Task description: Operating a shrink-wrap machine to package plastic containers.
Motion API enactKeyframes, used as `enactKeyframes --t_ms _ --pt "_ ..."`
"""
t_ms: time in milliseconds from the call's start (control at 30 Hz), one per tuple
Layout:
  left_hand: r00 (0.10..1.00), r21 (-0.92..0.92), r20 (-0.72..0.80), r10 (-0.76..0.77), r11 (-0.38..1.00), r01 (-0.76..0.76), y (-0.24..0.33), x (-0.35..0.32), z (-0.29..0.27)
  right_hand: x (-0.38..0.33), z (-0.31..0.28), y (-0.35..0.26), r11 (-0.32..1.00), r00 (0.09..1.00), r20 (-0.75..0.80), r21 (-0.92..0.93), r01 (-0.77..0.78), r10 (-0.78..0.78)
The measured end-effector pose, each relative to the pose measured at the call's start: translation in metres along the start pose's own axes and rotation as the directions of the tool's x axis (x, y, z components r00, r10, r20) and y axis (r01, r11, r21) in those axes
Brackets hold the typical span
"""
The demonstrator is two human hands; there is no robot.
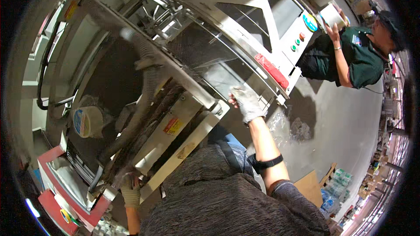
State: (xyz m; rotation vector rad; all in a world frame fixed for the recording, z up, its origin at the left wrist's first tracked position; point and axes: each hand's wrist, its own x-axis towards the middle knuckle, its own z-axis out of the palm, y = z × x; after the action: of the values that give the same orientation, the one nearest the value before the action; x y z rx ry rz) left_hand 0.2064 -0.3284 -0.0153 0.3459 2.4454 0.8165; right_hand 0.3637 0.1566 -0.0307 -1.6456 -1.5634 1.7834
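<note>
My right hand [246, 104], in a pale grey work glove with bare fingertips, is raised in front of the machine's metal frame [238, 35]. Its fingers are curled in; what they hold, if anything, I cannot make out. Clear plastic film [221, 78] shows just beyond it. Low on the left, my left hand [130, 191], in a knitted glove, is against the near end of a long machine beam [183, 148]. Shadow and the machine parts hide its fingertips. A yellow and red warning label [173, 126] is stuck on the machine's side.
A control panel [299, 41] with red and green buttons and a red-wrapped bar [271, 71] are beyond my right hand. A co-worker [356, 52] holds a white roll [332, 16]. Crumpled film [300, 130], cardboard [309, 188] and bottles [337, 188] lie on the right.
</note>
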Motion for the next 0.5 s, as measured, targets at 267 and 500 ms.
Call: enactKeyframes --t_ms 267,500 --pt "0.97 0.232 0.236 0.055 0.966 -0.111 0.085 -0.038 0.038 0.067 0.061 -0.039 0.397 0.799 0.601 -0.725 0.564 -0.037" --pt "0.982 -0.012 0.19 0.008 1.0 -0.006 0.161 -0.043 0.056 0.114 0.071 0.01 0.422 0.832 0.509 -0.719 0.552 -0.221"
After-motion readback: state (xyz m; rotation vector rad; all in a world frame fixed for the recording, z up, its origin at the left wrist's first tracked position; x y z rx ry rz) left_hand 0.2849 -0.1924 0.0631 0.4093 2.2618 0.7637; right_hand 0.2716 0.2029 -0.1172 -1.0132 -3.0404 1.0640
